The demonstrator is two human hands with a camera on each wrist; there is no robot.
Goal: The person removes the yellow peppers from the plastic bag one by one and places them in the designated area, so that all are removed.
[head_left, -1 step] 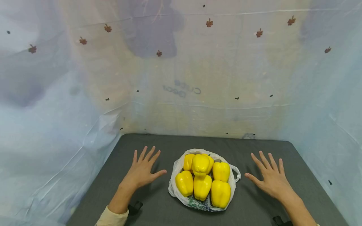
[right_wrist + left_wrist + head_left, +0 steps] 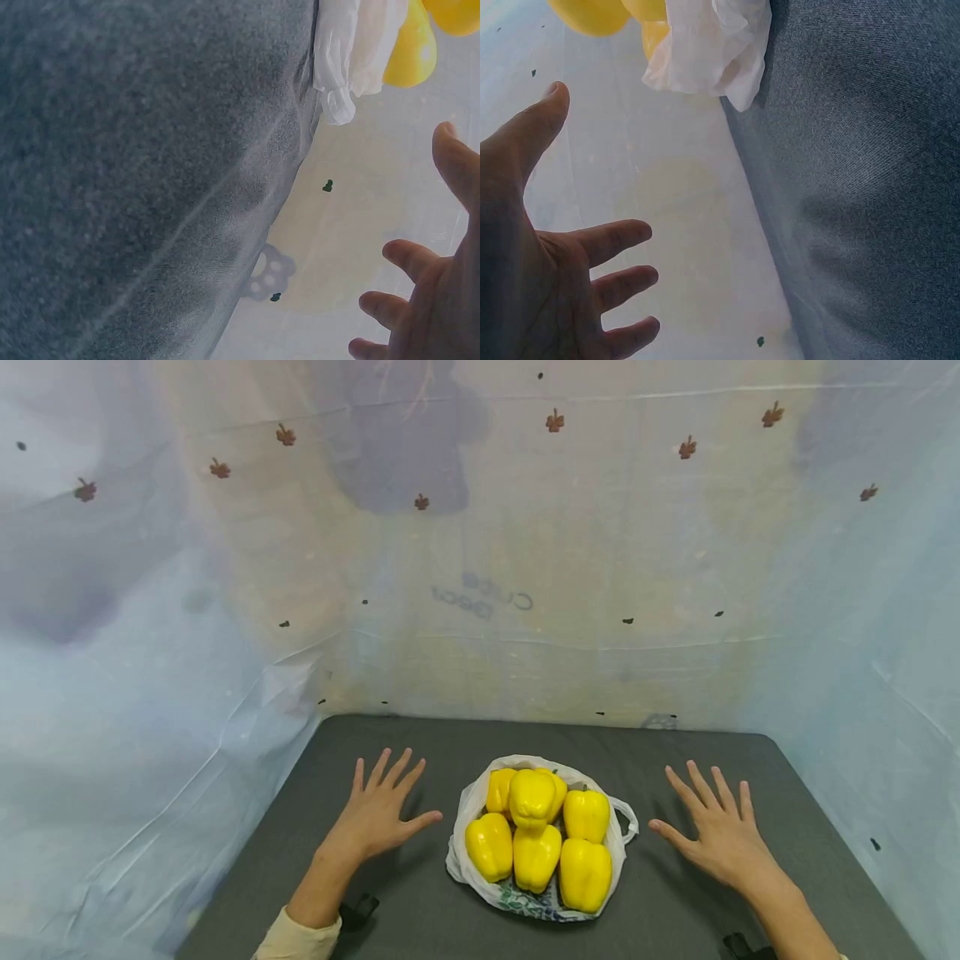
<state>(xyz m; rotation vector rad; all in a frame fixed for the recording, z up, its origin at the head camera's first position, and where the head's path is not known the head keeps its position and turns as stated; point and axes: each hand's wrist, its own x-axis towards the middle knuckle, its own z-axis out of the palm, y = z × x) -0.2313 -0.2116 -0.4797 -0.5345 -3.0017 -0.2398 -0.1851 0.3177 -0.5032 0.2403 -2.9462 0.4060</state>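
Note:
Several yellow bell peppers [image 2: 532, 797] sit in a white plastic bag [image 2: 460, 847] with its mouth spread wide, and one pepper lies on top of the others. To the left of the bag my left hand [image 2: 375, 817] hovers over the table, palm down, fingers spread and holding nothing. On the other side my right hand [image 2: 720, 839] hovers likewise, near the bag's loop handle [image 2: 632, 821], its fingers apart and touching nothing. Both wrist views show a gap between thumb and bag: the left hand [image 2: 555, 277] and the right hand [image 2: 439, 300] are straight-fingered.
A dark grey cloth [image 2: 420, 927] covers the table. Pale sheeting [image 2: 480, 668] with small leaf prints hangs behind it and along both sides. Dark straps [image 2: 358, 912] show below the wrists.

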